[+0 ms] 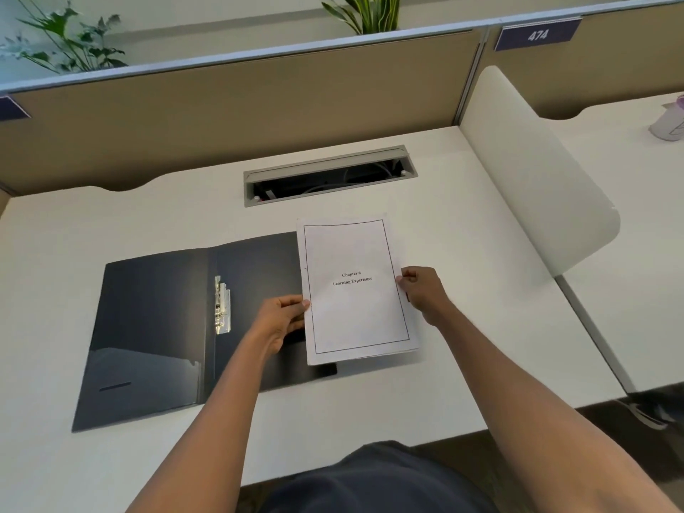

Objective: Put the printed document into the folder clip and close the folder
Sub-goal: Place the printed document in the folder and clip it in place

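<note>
Your two bare hands, left hand (283, 320) and right hand (422, 292), pinching one white printed paper document (355, 290), one open dark plastic folder (155, 327), one shiny metal clip (222, 305)

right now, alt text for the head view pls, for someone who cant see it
Two bare hands, left hand and right hand, hold a printed document by its side edges over the right half of an open dark folder on a white desk. The folder's metal clip sits bare beside the spine.

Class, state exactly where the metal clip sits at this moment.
In the head view, the metal clip sits beside the spine of the open folder, left of the left hand and the printed document.
</note>
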Motion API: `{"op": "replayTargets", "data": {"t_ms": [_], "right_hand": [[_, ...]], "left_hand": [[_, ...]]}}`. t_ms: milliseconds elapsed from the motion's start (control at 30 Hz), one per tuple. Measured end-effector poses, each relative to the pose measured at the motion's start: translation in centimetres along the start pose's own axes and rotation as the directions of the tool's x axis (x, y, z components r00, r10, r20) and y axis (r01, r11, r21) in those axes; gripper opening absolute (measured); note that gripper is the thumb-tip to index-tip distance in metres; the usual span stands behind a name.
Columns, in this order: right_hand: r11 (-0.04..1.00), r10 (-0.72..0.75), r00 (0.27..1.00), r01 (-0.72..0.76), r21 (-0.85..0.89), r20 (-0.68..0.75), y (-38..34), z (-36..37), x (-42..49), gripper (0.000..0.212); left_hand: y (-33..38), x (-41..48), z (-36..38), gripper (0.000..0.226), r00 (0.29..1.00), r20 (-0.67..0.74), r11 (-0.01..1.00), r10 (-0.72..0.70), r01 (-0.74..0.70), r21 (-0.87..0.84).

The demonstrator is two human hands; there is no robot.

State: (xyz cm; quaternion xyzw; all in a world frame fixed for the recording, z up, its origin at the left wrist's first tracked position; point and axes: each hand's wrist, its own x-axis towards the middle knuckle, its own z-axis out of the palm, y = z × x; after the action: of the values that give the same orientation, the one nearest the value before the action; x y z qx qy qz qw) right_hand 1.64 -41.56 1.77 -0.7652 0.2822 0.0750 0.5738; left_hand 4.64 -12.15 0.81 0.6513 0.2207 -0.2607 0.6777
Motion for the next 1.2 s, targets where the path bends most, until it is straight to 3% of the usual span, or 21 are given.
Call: {"op": "replayTargets", "data": {"t_ms": [167, 300, 400, 500, 633, 767, 1067, 1200], "right_hand": [[0.999, 0.025, 0.996, -0.028, 0.029, 0.082, -0.6, 3.8, -1.0, 0.028], [0.997, 0.032, 0.994, -0.040, 0.072, 0.108, -0.9, 6.7, -1.8, 0.031], [0.995, 0.044, 0.993, -0.054, 0.089, 0.107, -1.3, 8.7, -2.0, 0.028], [0.994, 0.057, 0.994, -0.065, 0.088, 0.090, -1.8, 10.4, -2.2, 0.024], [0.996, 0.051, 0.996, -0.056, 0.068, 0.072, -2.4, 12.4, -2.2, 0.025], [0.997, 0.056, 0.996, -0.060, 0.056, 0.067, -2.6, 14.0, -2.0, 0.026], [1.000, 0.029, 0.998, -0.028, -0.007, 0.048, -2.6, 16.0, -2.1, 0.036], [0.999, 0.030, 0.999, -0.030, -0.016, 0.037, -3.1, 16.7, -2.2, 0.029]], "left_hand": [[-0.1, -0.5, -5.0, 0.021, 0.999, -0.041, 0.991, 0.019, -0.013, 0.134], [0.6, -1.3, -8.5, 0.017, 0.983, -0.070, 0.947, 0.169, -0.142, 0.289], [1.4, -2.0, -11.5, 0.031, 0.903, -0.176, 0.807, 0.392, -0.245, 0.538], [2.2, -1.9, -15.1, 0.061, 0.862, -0.120, 0.610, 0.493, -0.244, 0.754], [2.1, -1.4, -18.0, 0.102, 0.933, -0.026, 0.407, 0.360, -0.131, 0.904], [0.8, -0.7, -18.8, 0.118, 0.965, 0.010, 0.274, 0.264, -0.085, 0.958], [-1.5, 0.3, -19.5, 0.119, 0.970, 0.027, 0.238, 0.242, -0.087, 0.968], [-1.6, 0.4, -19.5, 0.119, 0.968, 0.031, 0.217, 0.248, -0.087, 0.972]]}}
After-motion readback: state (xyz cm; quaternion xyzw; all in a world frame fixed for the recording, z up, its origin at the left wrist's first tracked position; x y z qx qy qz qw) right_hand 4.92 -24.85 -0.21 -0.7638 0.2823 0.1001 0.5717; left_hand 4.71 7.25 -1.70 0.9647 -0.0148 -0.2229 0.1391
